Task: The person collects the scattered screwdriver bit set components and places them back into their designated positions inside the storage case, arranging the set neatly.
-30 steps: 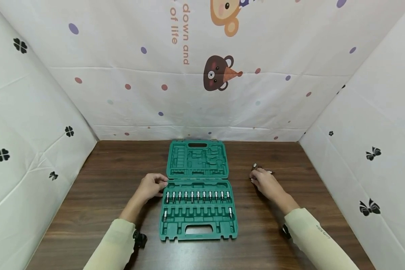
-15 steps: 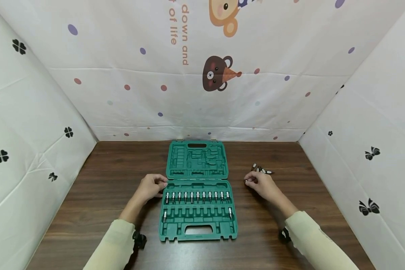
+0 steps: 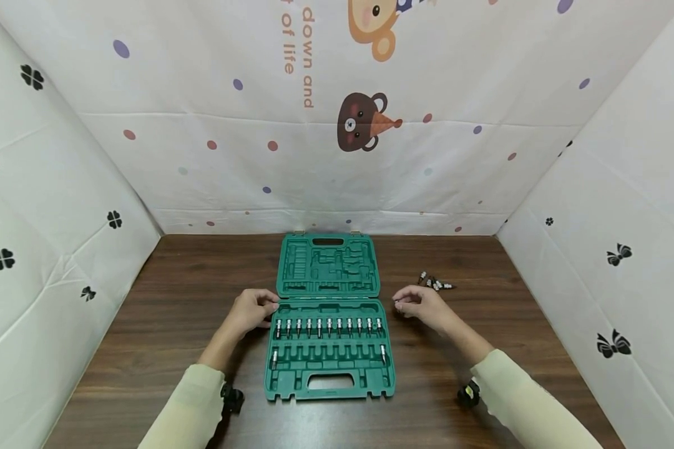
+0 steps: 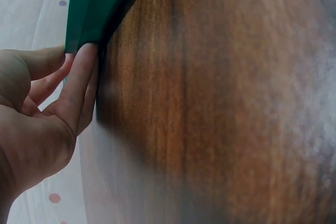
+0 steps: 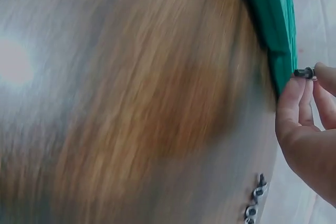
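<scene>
A green tool case [image 3: 329, 385] lies opened out on the table, its lid folded back toward the wall. Several silver bit sockets [image 3: 329, 327] fill its upper row; two more sit at the ends of the lower row. My left hand [image 3: 251, 311] pinches the case's left edge near the hinge, thumb and fingers on the rim in the left wrist view. Right of the case, my right hand [image 3: 424, 307] holds one small bit socket [image 5: 304, 73] between thumb and fingertips, its dark tip pointing toward the case in the right wrist view.
A small pile of loose bit sockets [image 3: 437, 284] lies on the brown wooden table [image 3: 202, 262], beyond my right hand. White printed sheets [image 3: 230, 174] enclose the table at the back and on both sides.
My right hand has drawn a bit socket from the pile and moved left toward the case, uncovering the loose ones. The left hand stays on the case edge.
</scene>
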{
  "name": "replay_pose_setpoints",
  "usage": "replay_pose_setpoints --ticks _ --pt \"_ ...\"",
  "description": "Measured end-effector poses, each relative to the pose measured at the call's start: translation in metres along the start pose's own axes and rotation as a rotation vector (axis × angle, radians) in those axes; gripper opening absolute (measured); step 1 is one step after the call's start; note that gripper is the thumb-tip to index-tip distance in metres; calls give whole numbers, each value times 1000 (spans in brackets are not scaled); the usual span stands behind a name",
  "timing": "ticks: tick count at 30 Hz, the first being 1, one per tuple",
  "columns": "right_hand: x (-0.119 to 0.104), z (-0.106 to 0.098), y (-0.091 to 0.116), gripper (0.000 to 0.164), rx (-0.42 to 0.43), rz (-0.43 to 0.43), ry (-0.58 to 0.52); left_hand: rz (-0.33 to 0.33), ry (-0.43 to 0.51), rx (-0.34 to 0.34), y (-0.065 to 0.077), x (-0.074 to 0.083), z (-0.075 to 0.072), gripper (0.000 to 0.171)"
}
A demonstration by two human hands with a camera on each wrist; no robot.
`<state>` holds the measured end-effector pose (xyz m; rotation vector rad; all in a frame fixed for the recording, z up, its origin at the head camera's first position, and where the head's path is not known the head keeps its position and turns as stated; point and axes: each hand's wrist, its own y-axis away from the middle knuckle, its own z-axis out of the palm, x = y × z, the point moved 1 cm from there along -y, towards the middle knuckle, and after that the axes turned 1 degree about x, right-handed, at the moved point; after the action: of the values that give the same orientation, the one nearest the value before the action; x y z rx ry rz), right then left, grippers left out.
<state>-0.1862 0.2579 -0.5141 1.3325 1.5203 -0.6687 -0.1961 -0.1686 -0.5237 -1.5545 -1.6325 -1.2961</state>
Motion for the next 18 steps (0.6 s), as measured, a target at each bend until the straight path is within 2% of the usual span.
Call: replay_pose_setpoints --ticks 12,18 --pt "-24 23 7 28 -135 -1 -108 -4 0 4 0 -2 0 19" --pt "-36 38 7 30 -220 -41 -158 9 7 6 -2 -2 0 18"
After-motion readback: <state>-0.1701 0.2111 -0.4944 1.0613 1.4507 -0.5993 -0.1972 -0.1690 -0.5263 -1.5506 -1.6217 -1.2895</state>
